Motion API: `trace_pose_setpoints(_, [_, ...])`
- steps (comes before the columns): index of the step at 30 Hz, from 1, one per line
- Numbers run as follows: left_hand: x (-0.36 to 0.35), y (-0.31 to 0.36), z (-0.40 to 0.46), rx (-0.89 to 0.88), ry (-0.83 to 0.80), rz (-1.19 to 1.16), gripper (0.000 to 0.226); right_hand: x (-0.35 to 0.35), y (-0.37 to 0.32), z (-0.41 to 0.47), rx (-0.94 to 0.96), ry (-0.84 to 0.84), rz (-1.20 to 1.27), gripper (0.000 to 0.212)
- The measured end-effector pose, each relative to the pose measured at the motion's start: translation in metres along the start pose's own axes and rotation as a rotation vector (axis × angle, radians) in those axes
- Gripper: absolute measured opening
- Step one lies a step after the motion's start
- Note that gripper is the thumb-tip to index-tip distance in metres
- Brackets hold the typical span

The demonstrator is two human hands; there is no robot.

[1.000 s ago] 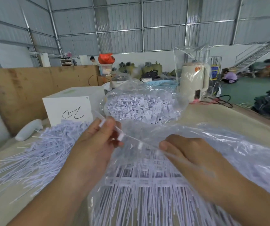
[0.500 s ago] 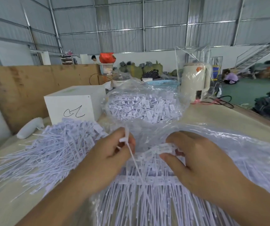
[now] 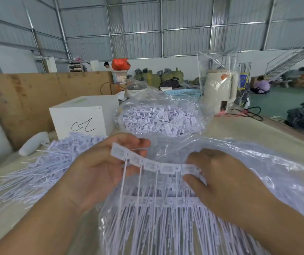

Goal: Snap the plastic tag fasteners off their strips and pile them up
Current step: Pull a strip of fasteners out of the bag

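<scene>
While both hands hold it over the open bag, a strip of joined white tags curves between them. Left hand pinches its left end between thumb and fingertips; right hand is closed on the other end. Loose tags lie piled to the left.

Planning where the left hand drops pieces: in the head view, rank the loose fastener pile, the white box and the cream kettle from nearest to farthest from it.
1. Loose fastener pile: just left of the left hand.
2. White box: behind the pile, up-left.
3. Cream kettle: far across the table, on the right.
</scene>
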State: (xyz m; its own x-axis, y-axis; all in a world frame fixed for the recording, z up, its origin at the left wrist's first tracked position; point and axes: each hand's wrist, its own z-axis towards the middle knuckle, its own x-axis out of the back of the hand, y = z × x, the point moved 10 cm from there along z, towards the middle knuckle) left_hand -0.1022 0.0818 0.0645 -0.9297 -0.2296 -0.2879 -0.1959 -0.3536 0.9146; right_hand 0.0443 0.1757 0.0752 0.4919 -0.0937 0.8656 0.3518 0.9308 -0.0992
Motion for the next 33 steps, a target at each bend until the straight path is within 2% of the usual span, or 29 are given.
trace_pose_setpoints(1, [-0.004,0.0,-0.001,0.02,-0.03,-0.063,0.045,0.003,-0.003,0.0,0.021,0.023,0.007,0.028])
trace_pose_setpoints(2, [-0.005,-0.004,0.0,0.044,-0.031,-0.015,0.046,0.004,-0.007,-0.001,0.048,0.031,0.01,0.028])
trace_pose_setpoints(3, [-0.006,-0.011,0.0,0.068,-0.005,0.155,0.045,0.003,-0.011,-0.001,0.077,0.028,0.004,0.028])
trace_pose_setpoints(5, [-0.017,-0.023,-0.002,0.087,0.015,0.642,0.04,0.001,-0.021,-0.002,0.121,0.001,-0.041,0.025])
trace_pose_setpoints(7, [-0.039,-0.029,-0.005,0.021,-0.038,0.91,0.042,0.001,-0.026,-0.002,0.13,0.004,-0.073,0.022])
trace_pose_setpoints(10, [-0.049,-0.02,-0.005,-0.138,0.056,1.069,0.034,0.004,-0.026,-0.003,0.123,0.039,-0.014,0.022])
trace_pose_setpoints(14, [-0.047,-0.008,-0.007,-0.184,0.138,1.223,0.027,-0.003,-0.025,-0.002,0.093,-0.028,0.08,0.031])
trace_pose_setpoints(17, [-0.033,0.005,-0.01,-0.167,0.184,1.236,0.025,-0.004,-0.01,-0.002,0.009,-0.087,0.134,0.055])
trace_pose_setpoints(20, [-0.019,0.021,-0.011,-0.184,0.247,1.229,0.024,-0.007,-0.003,-0.004,-0.01,-0.17,0.026,0.071])
trace_pose_setpoints(24, [-0.008,0.035,-0.011,-0.159,0.26,1.135,0.028,-0.008,0.003,-0.005,-0.077,-0.203,0.0,0.067])
trace_pose_setpoints(29, [0.002,0.05,-0.013,-0.191,0.303,1.066,0.025,0.014,0.001,0.001,-0.069,-0.011,-0.015,0.06])
trace_pose_setpoints(33, [-0.015,0.022,-0.011,-0.144,0.204,1.181,0.027,0.032,-0.004,-0.001,0.011,0.196,-0.005,0.048])
